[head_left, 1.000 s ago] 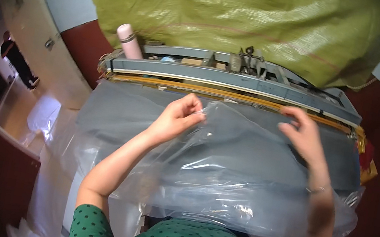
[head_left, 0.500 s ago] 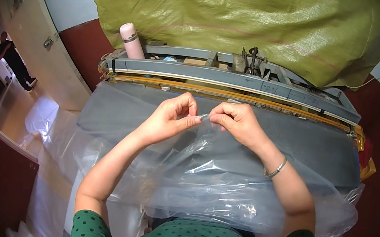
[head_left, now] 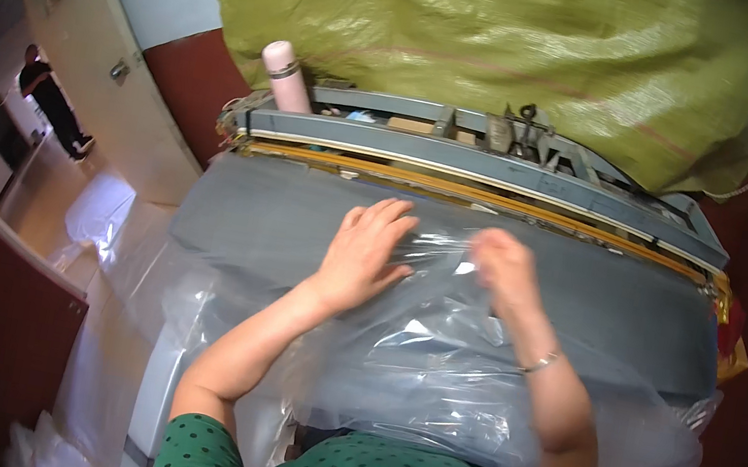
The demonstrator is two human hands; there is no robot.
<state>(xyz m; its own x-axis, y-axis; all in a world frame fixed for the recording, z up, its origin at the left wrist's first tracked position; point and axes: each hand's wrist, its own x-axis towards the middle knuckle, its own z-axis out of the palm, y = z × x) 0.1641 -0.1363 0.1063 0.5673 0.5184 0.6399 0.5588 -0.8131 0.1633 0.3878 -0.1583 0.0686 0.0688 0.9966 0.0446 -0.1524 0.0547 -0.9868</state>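
Note:
Clear plastic film (head_left: 429,373) drapes in wrinkles over a dark grey padded surface (head_left: 268,210) and down over its near edge. My left hand (head_left: 364,257) rests palm down on the film, thumb apart from the other fingers. To its right my right hand (head_left: 506,269) is closed, and the film bunches up at its fingertips; motion blurs those fingers. Taut, shiny creases run in the film between both hands. A bracelet (head_left: 539,363) circles my right wrist.
Behind the surface runs a grey metal frame (head_left: 390,143) with a yellow strip and a clamp-like fitting. A pink bottle (head_left: 287,78) stands at its left end. A green woven sheet (head_left: 528,41) hangs beyond. At left, a person (head_left: 53,105) stands past an open door (head_left: 118,38).
My left hand has gone from a pinch to lying spread on the film. The right hand has moved slightly right, away from it, drawing the film taut.

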